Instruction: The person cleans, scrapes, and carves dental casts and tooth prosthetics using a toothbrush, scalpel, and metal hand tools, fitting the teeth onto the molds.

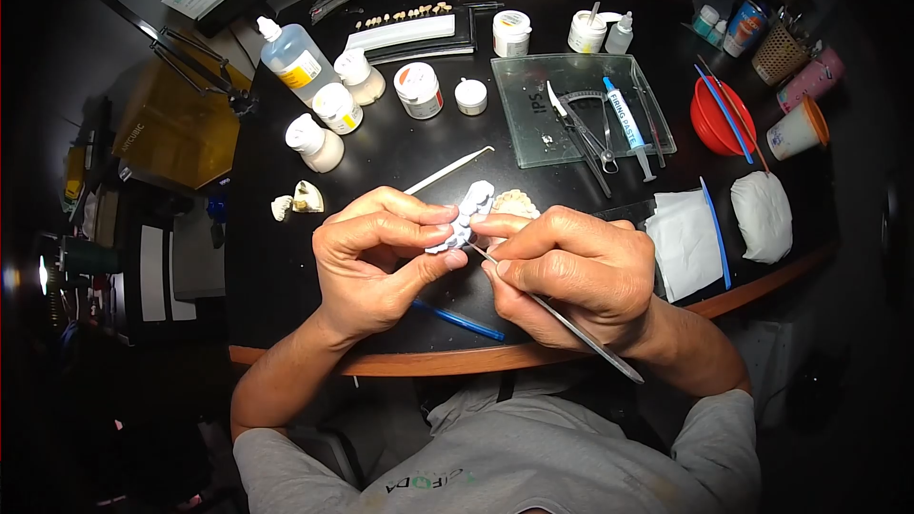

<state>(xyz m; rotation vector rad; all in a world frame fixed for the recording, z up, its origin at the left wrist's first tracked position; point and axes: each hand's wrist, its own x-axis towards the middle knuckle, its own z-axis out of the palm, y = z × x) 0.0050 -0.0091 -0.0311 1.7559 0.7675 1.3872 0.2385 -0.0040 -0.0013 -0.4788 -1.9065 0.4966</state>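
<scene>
Between the thumb and fingers of my left hand (381, 252) is a pale bluish-white dental model (475, 201), held at the middle of the view. My right hand (576, 271) grips a thin metal instrument (586, 337) like a pen, its fine tip at the model's lower right side. A finger of my right hand rests against the model too. Just behind my right fingers, a beige dental cast (515, 203) lies on the table, partly hidden. A white-handled probe (447, 170) lies beyond my left hand.
Several jars, one of them a white jar (419, 90), stand at the back left. Farther right are a glass plate (519, 133) with a syringe (628, 124) and calipers, a red bowl (719, 114), and folded tissue (685, 243). A blue pen (462, 321) lies near the wooden front edge (457, 360).
</scene>
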